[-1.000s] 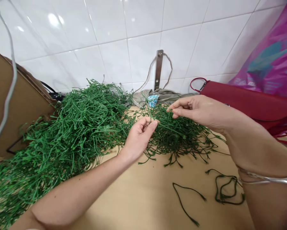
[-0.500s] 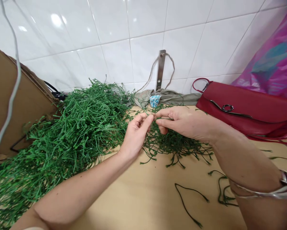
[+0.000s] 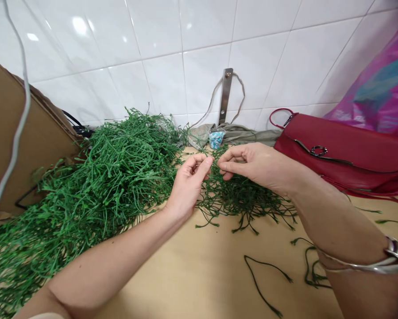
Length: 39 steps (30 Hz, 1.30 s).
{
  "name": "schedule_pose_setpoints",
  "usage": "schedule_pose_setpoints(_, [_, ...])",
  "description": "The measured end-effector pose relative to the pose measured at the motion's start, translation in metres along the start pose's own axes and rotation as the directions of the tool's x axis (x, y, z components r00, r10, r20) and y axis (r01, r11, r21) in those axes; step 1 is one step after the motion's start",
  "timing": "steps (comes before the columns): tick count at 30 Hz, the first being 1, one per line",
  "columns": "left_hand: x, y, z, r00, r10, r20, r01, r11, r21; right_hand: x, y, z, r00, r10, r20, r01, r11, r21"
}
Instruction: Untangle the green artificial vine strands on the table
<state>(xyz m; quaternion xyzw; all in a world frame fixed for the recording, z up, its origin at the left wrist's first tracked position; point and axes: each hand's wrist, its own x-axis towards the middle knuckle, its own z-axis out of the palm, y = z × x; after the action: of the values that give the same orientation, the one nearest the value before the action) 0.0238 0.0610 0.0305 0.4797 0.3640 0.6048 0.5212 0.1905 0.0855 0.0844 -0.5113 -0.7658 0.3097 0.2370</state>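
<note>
My left hand [image 3: 189,179] is closed in a pinch at the centre, with a thin green artificial plant stem [image 3: 203,149] seeming to poke out above the fingertips. Just to its right, my right hand [image 3: 248,164] has thumb and forefinger brought together; whatever lies between them is too small to make out. The fingertips of the two hands are slightly apart. Beneath and behind them spreads a small heap of dark green stems [image 3: 248,201]. A much larger heap of brighter green stems [image 3: 119,173] fills the left side.
Loose stems [image 3: 265,283] lie on the wooden table [image 3: 192,266]. Near the tiled wall stands a small cup of blue and white pieces [image 3: 216,138]. A red handbag [image 3: 348,141] and a purple plastic bag [image 3: 374,84] are at right, a cardboard box [image 3: 22,146] at left.
The fingertips of my hands have moved slightly apart, the right hand shifting a little to the right. The heaps look the same.
</note>
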Motion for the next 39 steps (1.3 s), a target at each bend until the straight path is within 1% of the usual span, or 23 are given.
schedule_pose_setpoints(2, [0.000,0.000,0.000,1.000,0.007,-0.004,-0.007,1.000,-0.028,0.001,0.003,-0.002,1.000,-0.012,0.013,0.011,1.000,0.025])
schedule_pose_setpoints(3, [0.000,0.000,0.000,1.000,0.005,0.004,-0.005,0.999,-0.052,0.002,0.004,-0.002,1.000,-0.017,0.002,0.017,1.000,0.023])
schedule_pose_setpoints(5, [0.000,-0.002,0.001,0.999,-0.006,0.033,0.009,0.995,-0.094,0.004,0.007,0.000,0.999,-0.003,-0.050,0.004,0.999,0.032])
schedule_pose_setpoints(7, [0.001,-0.005,0.002,0.999,-0.011,0.046,0.016,0.993,-0.114,0.008,0.008,0.005,0.994,0.041,-0.104,-0.029,0.993,0.116])
schedule_pose_setpoints(10, [0.001,-0.010,0.005,1.000,-0.023,0.016,0.024,0.993,-0.116,0.016,0.009,0.017,0.985,0.088,-0.145,-0.049,0.966,0.255])
schedule_pose_setpoints(13, [-0.003,-0.009,0.008,1.000,0.002,-0.020,-0.004,0.995,-0.099,0.021,0.015,0.022,0.963,0.152,-0.224,-0.083,0.953,0.291])
schedule_pose_setpoints(15, [-0.008,-0.004,0.010,0.998,0.065,-0.008,-0.065,0.995,-0.079,0.020,0.024,0.015,0.920,0.235,-0.314,-0.145,0.948,0.283])
schedule_pose_setpoints(17, [-0.012,0.004,0.010,0.991,0.127,0.031,-0.125,0.989,-0.074,0.014,0.034,0.000,0.855,0.302,-0.422,-0.211,0.945,0.250])
schedule_pose_setpoints(19, [-0.012,0.010,0.010,0.986,0.158,0.050,-0.153,0.984,-0.086,0.006,0.040,-0.018,0.805,0.321,-0.500,-0.252,0.946,0.201])
schedule_pose_setpoints(20, [-0.012,0.011,0.009,0.987,0.156,0.040,-0.152,0.984,-0.092,0.002,0.040,-0.025,0.806,0.308,-0.505,-0.261,0.951,0.165])
schedule_pose_setpoints(21, [-0.010,0.011,0.008,0.989,0.144,0.025,-0.141,0.985,-0.097,-0.002,0.038,-0.031,0.818,0.279,-0.503,-0.259,0.959,0.112])
schedule_pose_setpoints(23, [-0.007,0.010,0.007,0.995,0.096,-0.006,-0.096,0.990,-0.100,-0.007,0.029,-0.035,0.871,0.179,-0.457,-0.194,0.981,0.015])
schedule_pose_setpoints(25, [-0.005,0.007,0.006,0.998,0.056,-0.024,-0.058,0.994,-0.091,-0.009,0.018,-0.032,0.923,0.052,-0.382,-0.068,0.997,-0.029])
schedule_pose_setpoints(27, [-0.004,0.005,0.005,0.998,0.055,-0.035,-0.057,0.996,-0.066,-0.007,0.009,-0.024,0.956,-0.061,-0.287,0.057,0.998,-0.021])
schedule_pose_setpoints(29, [-0.004,0.004,0.005,0.996,0.085,-0.037,-0.086,0.996,-0.034,-0.004,0.004,-0.015,0.980,-0.140,-0.144,0.139,0.990,-0.017])
schedule_pose_setpoints(31, [-0.003,0.003,0.004,0.993,0.119,-0.024,-0.119,0.993,-0.016,-0.001,0.002,-0.005,0.986,-0.167,0.019,0.167,0.985,-0.038])
schedule_pose_setpoints(32, [-0.003,0.003,0.004,0.991,0.134,-0.015,-0.134,0.991,-0.019,0.001,0.001,-0.001,0.983,-0.163,0.079,0.167,0.985,-0.052])
schedule_pose_setpoints(33, [-0.003,0.003,0.004,0.989,0.148,-0.007,-0.148,0.988,-0.033,0.002,0.001,0.004,0.982,-0.155,0.112,0.162,0.985,-0.060])
schedule_pose_setpoints(36, [-0.003,0.006,0.004,0.990,0.142,-0.001,-0.141,0.983,-0.120,0.003,-0.002,0.013,0.978,-0.160,0.132,0.163,0.986,-0.012])
schedule_pose_setpoints(37, [-0.002,0.008,0.005,0.994,0.113,-0.001,-0.112,0.982,-0.151,0.002,-0.005,0.015,0.973,-0.173,0.152,0.173,0.985,0.009])
schedule_pose_setpoints(39, [-0.001,0.011,0.004,1.000,0.019,0.012,-0.016,0.978,-0.208,-0.002,-0.011,0.015,0.955,-0.186,0.232,0.191,0.982,0.004])
